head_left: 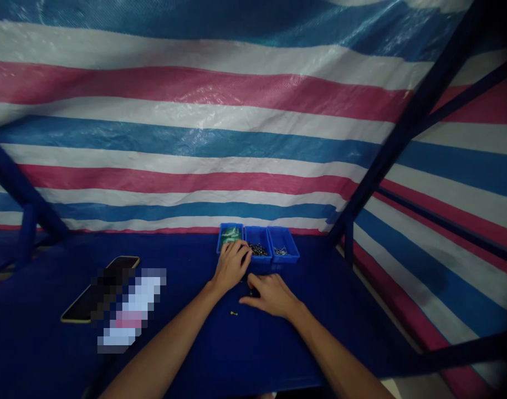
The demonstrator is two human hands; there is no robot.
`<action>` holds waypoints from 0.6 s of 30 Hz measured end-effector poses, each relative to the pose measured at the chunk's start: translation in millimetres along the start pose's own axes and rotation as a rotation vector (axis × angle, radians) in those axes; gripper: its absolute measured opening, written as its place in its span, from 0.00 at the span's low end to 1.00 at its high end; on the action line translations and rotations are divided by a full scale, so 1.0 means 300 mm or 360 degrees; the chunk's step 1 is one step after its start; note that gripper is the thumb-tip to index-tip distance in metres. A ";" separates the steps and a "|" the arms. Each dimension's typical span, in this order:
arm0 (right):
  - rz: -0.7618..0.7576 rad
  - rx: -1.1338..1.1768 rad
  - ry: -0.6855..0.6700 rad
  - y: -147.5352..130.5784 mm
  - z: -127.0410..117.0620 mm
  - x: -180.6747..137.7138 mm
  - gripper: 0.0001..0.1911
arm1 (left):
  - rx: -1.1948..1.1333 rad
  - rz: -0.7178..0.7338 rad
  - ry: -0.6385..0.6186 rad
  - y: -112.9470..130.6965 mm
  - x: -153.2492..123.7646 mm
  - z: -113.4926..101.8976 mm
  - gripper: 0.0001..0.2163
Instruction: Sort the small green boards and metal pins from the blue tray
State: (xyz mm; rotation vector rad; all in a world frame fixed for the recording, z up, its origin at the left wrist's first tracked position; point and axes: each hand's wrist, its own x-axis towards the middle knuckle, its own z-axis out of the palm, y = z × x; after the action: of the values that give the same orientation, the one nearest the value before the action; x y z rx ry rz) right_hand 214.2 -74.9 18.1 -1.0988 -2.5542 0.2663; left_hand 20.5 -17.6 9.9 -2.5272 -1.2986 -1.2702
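Observation:
My left hand (232, 267) reaches over the front of the left blue bin (218, 244), its fingers apart and stretched toward the middle blue bin (265, 260). That middle bin holds small dark and brassy metal parts (259, 249). Close by on the right, my right hand (273, 293) is low over the table, fingers curled and thumb out to the left. Something small and dark appears within its curl, too shadowed to name. A small brass-coloured piece (234, 313) lies on the blue table (236, 354), in front of my hands.
Green packaging (231, 234) fills the left bin. Thin silvery parts (281, 251) lie in the right blue bin (297, 256). To the left are a phone (112, 282) and a blurred-out pale item (132, 310). Blue frame posts (378, 166) and striped sheeting (195, 183) enclose the table.

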 end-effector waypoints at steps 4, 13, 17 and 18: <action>0.0039 -0.0146 -0.0019 -0.001 0.004 0.007 0.09 | 0.0000 -0.0007 -0.0003 0.001 0.000 0.000 0.09; 0.0056 0.0054 0.0112 0.020 -0.001 0.001 0.08 | 0.0000 -0.0012 -0.0011 -0.002 0.001 0.004 0.09; 0.0070 0.0193 0.0260 0.048 0.007 -0.004 0.11 | 0.0008 -0.0002 0.0006 -0.005 -0.001 0.009 0.09; 0.0074 0.0236 0.0309 0.055 0.010 -0.003 0.12 | 0.0006 0.0000 0.0011 -0.005 -0.001 0.009 0.09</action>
State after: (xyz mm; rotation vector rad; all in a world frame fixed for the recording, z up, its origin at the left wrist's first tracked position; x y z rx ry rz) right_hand 224.8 -64.4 10.2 -1.0739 -2.3019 0.3373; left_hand 21.2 -15.8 7.3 -2.5181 -1.2982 -1.2734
